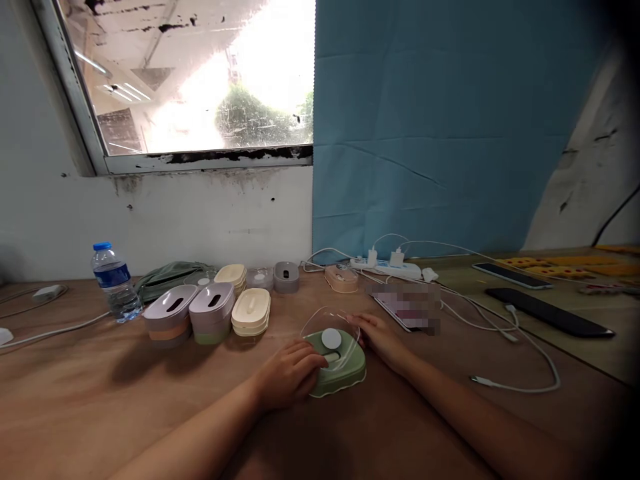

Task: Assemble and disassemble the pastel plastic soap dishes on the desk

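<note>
A green rounded plastic box part [345, 381] with a wavy pale lower rim lies on the table in front of me. Over it a clear plastic cover [320, 319] with a white round disc [331, 339] stands tilted. My left hand [293, 370] is closed against the left side of the green part, its fingertips at the slot on top; the thumb is mostly hidden. On the right, my right hand [376, 339] pinches the edge of the clear cover between thumb and fingers, near the green part's far right corner.
Two lilac-topped boxes [213, 313], stacked cream lids [251, 312], a grey box [287, 277] and a peach box [341, 279] stand further back. A water bottle [116, 283] is at left. A power strip [387, 268], white cables [530, 387] and phones [550, 312] lie at right.
</note>
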`<state>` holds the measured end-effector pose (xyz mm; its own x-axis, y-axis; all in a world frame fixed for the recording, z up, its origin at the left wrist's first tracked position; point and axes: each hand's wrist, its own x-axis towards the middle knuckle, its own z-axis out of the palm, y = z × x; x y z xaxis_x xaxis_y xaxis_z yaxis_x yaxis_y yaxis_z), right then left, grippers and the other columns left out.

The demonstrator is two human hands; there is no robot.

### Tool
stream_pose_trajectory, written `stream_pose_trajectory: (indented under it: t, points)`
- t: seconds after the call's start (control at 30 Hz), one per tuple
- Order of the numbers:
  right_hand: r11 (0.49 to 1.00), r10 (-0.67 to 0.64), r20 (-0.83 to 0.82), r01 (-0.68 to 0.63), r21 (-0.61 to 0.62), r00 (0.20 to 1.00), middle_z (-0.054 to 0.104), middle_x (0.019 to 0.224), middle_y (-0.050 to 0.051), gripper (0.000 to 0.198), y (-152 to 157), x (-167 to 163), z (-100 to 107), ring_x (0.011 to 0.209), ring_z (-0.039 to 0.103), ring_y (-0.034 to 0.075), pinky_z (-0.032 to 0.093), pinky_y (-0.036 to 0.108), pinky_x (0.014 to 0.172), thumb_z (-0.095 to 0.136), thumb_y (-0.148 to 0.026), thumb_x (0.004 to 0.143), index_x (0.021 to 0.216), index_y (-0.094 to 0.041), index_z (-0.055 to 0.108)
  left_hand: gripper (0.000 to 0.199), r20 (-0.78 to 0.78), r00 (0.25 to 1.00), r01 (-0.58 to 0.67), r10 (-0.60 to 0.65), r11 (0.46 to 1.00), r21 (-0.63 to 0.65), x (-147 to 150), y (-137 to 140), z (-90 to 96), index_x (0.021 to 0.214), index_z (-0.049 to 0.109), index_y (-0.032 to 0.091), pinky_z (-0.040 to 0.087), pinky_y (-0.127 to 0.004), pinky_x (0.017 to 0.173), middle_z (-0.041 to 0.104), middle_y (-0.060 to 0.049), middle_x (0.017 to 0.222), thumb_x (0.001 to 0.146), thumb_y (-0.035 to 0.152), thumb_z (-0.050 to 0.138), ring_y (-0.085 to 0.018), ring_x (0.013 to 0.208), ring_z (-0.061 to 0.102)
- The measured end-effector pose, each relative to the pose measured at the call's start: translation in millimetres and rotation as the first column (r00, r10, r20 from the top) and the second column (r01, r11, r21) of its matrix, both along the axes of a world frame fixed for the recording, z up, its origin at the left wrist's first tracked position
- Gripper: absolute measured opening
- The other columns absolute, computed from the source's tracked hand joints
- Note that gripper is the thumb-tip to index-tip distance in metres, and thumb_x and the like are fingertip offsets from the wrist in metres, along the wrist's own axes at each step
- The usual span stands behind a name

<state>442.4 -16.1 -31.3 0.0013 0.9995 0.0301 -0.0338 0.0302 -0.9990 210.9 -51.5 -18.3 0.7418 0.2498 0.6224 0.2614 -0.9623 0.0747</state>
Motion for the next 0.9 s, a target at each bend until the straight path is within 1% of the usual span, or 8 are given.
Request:
stream_pose_trajectory:
  t: [0.13,0.27,0.4,0.53,0.6,0.77,0.83,0.9]
  points:
    - [1.000,-0.002,-0.003,0.002,-0.017,1.000,0.046,0.045,-0.007,0.022,0,-1,0,0.038,0.040,0.006,0.028,0.019,0.040,0.062,-0.037,0.065,0.067,-0.017,0.055,0.019,-0.007,1.000,-0.020,0.019,0.999,-0.043,1,-1,2.4,0.093,0.049,0.016,0.041,-0.030,0.080,0.059,-0.006,0.084,0.077,0.013,0.039,-0.016,0.082,0.051]
    - [1.000,-0.007,-0.013,0.007,-0.021,1.000,0.047,0.046,-0.006,0.023,-1,-1,1,0.039,0.041,0.006,0.029,0.019,0.041,0.062,-0.038,0.064,0.066,-0.017,0.055,0.016,0.019,0.998,-0.063,0.066,0.988,-0.139,0,-1,4.7,0.089,0.050,0.017,0.041,-0.028,0.072,0.057,-0.004,0.077,0.075,0.015,0.043,-0.015,0.074,0.050]
    - [1.000,-0.011,-0.039,0.010,-0.021,0.999,0.048,0.049,-0.005,0.025,-2,-1,2,0.040,0.042,0.007,0.031,0.020,0.041,0.060,-0.040,0.065,0.070,-0.016,0.057,0.012,0.088,0.993,-0.060,0.081,0.973,-0.222,-2,1,1.8,0.086,0.050,0.018,0.040,-0.027,0.073,0.056,-0.004,0.078,0.080,0.016,0.039,-0.014,0.076,0.050]
    - [1.000,-0.012,-0.064,0.011,-0.022,0.998,0.051,0.056,-0.003,0.024,-2,0,3,0.044,0.045,0.008,0.033,0.021,0.042,0.056,-0.038,0.067,0.078,-0.017,0.059,0.012,0.268,0.941,-0.115,0.207,0.940,-0.322,-3,11,-4.4,0.084,0.048,0.017,0.041,-0.026,0.073,0.055,-0.004,0.082,0.084,0.018,0.036,-0.013,0.078,0.050]
    - [1.000,-0.018,-0.067,0.017,-0.020,0.998,0.051,0.056,-0.003,0.022,-1,0,2,0.045,0.046,0.009,0.033,0.021,0.042,0.056,-0.037,0.067,0.077,-0.018,0.058,0.011,0.297,0.911,-0.167,0.287,0.914,-0.371,-3,19,-7.5,0.084,0.047,0.017,0.042,-0.025,0.072,0.054,-0.004,0.081,0.084,0.019,0.037,-0.013,0.078,0.051]
    - [1.000,-0.018,-0.045,0.018,0.004,0.999,0.051,0.054,-0.004,0.018,-2,-2,3,0.045,0.045,0.009,0.033,0.021,0.043,0.057,-0.036,0.065,0.069,-0.018,0.057,0.010,0.190,0.887,-0.322,0.420,0.859,-0.398,2,44,-14.8,0.086,0.049,0.018,0.042,-0.028,0.073,0.056,-0.003,0.083,0.083,0.021,0.040,-0.014,0.079,0.052]
    - [1.000,-0.005,-0.026,0.005,0.021,1.000,0.053,0.057,-0.003,0.017,-6,-4,7,0.050,0.048,0.010,0.035,0.022,0.047,0.059,-0.034,0.063,0.066,-0.017,0.057,0.010,0.141,0.879,-0.370,0.455,0.839,-0.399,7,54,-17.7,0.087,0.050,0.018,0.042,-0.029,0.073,0.057,-0.003,0.085,0.082,0.021,0.042,-0.015,0.080,0.053]
    - [0.997,0.032,0.047,-0.035,0.068,0.998,0.058,0.064,-0.002,0.015,-10,-6,11,0.059,0.051,0.012,0.038,0.023,0.055,0.061,-0.031,0.063,0.066,-0.017,0.060,0.010,0.119,0.874,-0.392,0.472,0.827,-0.403,11,63,-20.2,0.088,0.050,0.018,0.042,-0.029,0.073,0.058,-0.003,0.085,0.081,0.019,0.044,-0.016,0.080,0.054]
